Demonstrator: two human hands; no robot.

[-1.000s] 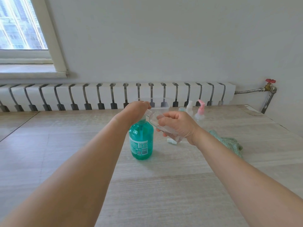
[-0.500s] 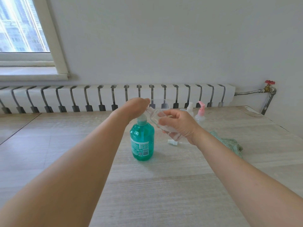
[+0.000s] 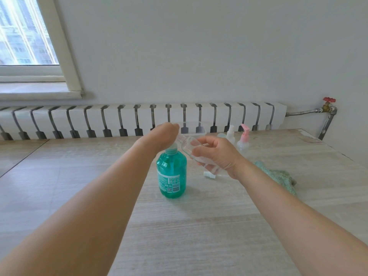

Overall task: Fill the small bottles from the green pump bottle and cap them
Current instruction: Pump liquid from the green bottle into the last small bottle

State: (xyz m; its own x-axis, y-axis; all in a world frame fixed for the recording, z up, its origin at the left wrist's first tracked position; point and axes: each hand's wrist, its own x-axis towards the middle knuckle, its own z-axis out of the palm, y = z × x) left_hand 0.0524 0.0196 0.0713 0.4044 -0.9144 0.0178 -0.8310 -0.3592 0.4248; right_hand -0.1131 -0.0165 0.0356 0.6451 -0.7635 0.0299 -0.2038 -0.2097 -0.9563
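The green pump bottle (image 3: 172, 173) stands upright in the middle of the table. My left hand (image 3: 159, 137) lies palm-down over its pump head, which is hidden under the hand. My right hand (image 3: 216, 154) grips a small clear bottle (image 3: 188, 145), tilted with its open neck toward the pump spout. A small white cap (image 3: 209, 174) lies on the table below that hand. Further back stand a clear bottle with a white spray top (image 3: 231, 134) and one with a pink pump top (image 3: 244, 139).
A clear plastic box (image 3: 196, 132) sits behind my hands near the radiator. A green cloth (image 3: 278, 176) lies to the right. The wooden table (image 3: 199, 226) ends at the wall behind and at its right edge, where a pipe with a red valve (image 3: 328, 108) runs.
My left hand has risen slightly above the pump bottle's collar after pressing down. My right hand keeps the small bottle tilted at the spout. The view has shifted a little.
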